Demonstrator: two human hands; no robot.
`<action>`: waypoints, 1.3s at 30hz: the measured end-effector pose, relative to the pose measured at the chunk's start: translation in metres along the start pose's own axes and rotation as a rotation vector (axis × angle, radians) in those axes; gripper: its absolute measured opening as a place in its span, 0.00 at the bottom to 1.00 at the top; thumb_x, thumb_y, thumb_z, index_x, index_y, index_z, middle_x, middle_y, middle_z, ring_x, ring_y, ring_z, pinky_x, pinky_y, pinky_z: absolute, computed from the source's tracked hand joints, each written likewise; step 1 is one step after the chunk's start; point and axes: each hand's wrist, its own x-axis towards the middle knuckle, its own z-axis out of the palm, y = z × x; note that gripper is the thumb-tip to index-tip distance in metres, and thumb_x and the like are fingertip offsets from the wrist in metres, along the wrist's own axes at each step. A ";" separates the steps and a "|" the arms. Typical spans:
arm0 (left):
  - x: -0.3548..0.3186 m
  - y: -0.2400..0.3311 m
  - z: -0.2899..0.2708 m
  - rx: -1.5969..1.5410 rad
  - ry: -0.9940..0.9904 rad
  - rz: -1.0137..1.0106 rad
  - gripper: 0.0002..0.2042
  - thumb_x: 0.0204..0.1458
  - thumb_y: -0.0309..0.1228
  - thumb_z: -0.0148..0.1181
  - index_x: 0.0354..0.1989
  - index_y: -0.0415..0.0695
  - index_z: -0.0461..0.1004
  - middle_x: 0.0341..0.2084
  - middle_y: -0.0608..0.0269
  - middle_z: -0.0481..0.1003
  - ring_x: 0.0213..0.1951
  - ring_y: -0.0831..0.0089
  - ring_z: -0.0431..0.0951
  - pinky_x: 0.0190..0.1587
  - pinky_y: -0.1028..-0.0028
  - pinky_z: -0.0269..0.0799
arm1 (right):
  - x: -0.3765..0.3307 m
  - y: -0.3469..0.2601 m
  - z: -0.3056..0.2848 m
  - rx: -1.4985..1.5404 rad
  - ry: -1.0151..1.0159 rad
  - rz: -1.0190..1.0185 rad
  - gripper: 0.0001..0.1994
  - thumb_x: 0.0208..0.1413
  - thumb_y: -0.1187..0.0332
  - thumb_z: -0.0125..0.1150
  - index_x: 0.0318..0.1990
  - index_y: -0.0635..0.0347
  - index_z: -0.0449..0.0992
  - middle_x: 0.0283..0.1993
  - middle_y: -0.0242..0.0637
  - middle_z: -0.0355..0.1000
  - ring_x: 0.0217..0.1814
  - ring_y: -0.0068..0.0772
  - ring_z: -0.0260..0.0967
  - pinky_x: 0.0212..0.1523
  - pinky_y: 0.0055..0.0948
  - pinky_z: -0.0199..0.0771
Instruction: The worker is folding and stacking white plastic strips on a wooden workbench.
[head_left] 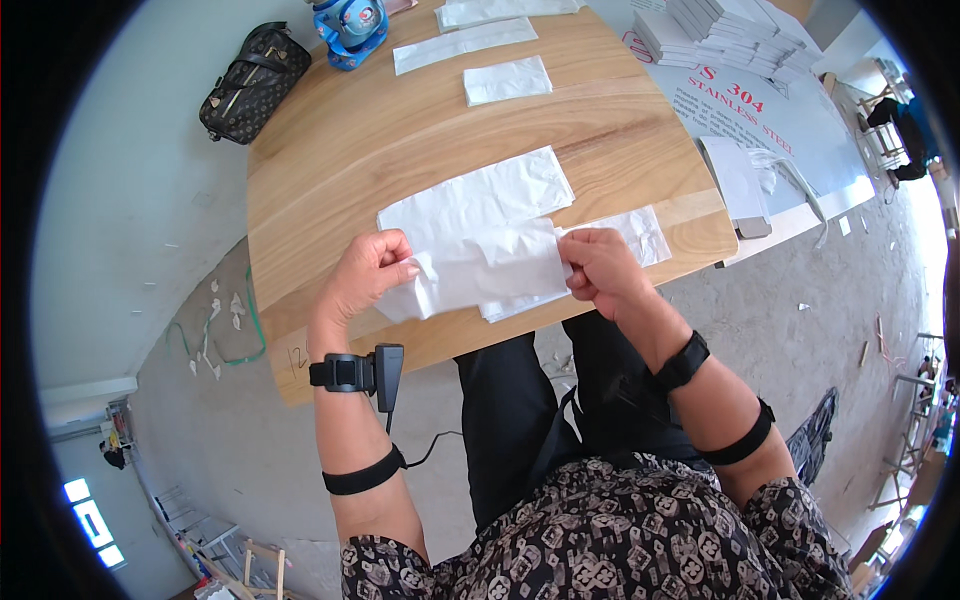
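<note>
A thin white sheet (490, 268), crumpled and paper-like, is stretched between my two hands over the near edge of the wooden table (340, 150). My left hand (368, 270) pinches its left end between thumb and fingers. At the other end, my right hand (606, 265) grips the sheet with curled fingers. Just beyond it lies a flat white folded piece (480, 195). More white layers (512, 308) show under the sheet's lower right, and another white piece (642, 235) lies right of my right hand.
Farther back on the table are a small white stack (508, 82), a long white strip (465, 45) and more white pieces (505, 12). A dark patterned handbag (255, 82) and a blue figure-shaped container (350, 35) stand far left. White flat boxes (740, 35) are piled far right.
</note>
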 end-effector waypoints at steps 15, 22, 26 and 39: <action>0.006 -0.019 0.039 0.127 0.025 -0.005 0.06 0.48 0.25 0.63 0.25 0.40 0.71 0.19 0.74 0.68 0.24 0.83 0.65 0.29 0.78 0.63 | -0.002 0.023 -0.011 -1.039 0.363 -0.382 0.11 0.46 0.64 0.60 0.23 0.64 0.78 0.26 0.51 0.74 0.31 0.55 0.73 0.33 0.45 0.73; 0.007 -0.022 0.041 0.133 0.066 -0.048 0.08 0.45 0.26 0.64 0.22 0.38 0.71 0.15 0.66 0.67 0.22 0.77 0.64 0.28 0.75 0.64 | 0.002 0.016 -0.007 -1.186 0.359 -0.315 0.12 0.45 0.64 0.58 0.23 0.66 0.78 0.27 0.53 0.74 0.32 0.56 0.74 0.34 0.47 0.74; 0.008 -0.023 0.044 0.194 0.079 -0.047 0.08 0.44 0.26 0.64 0.22 0.37 0.71 0.15 0.65 0.66 0.21 0.76 0.64 0.27 0.74 0.63 | 0.008 0.013 -0.008 -1.230 0.347 -0.262 0.12 0.46 0.65 0.56 0.25 0.67 0.77 0.31 0.55 0.75 0.35 0.57 0.74 0.36 0.47 0.74; -0.012 0.023 0.145 0.675 0.461 0.511 0.35 0.36 0.35 0.71 0.55 0.34 0.66 0.56 0.47 0.66 0.60 0.52 0.63 0.61 0.56 0.57 | 0.019 0.007 -0.013 -1.309 0.382 -0.249 0.12 0.48 0.67 0.51 0.22 0.66 0.78 0.16 0.42 0.74 0.25 0.40 0.77 0.37 0.35 0.76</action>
